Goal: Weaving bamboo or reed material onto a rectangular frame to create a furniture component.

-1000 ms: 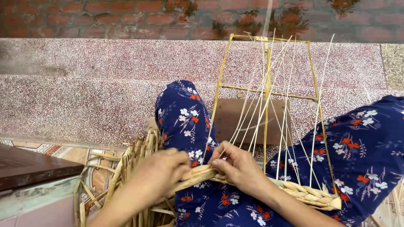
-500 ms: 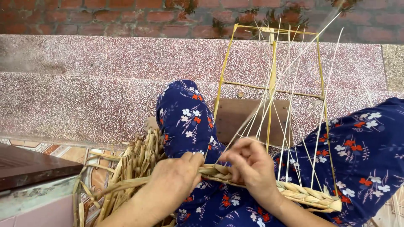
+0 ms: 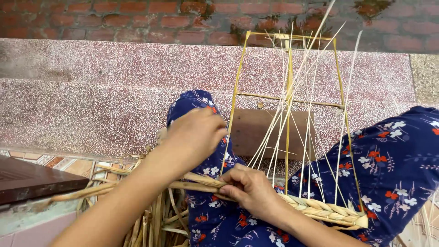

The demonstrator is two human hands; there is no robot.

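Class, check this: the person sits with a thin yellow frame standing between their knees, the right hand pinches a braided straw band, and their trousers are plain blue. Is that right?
Not quite. In the head view the trousers are dark blue with a red and white flower print, not plain. The rest holds: the yellow frame stands between the knees and the right hand pinches the braided straw band.

Navy cloth trousers (image 3: 393,160) carry white and red flowers; between them stands a pale yellow reed frame (image 3: 288,91), beyond it speckled pink-grey stone steps (image 3: 114,91).

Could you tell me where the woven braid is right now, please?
In the head view, the braid lies low and right of centre across the lap, running from the right hand out to the right knee, at the foot of the frame.
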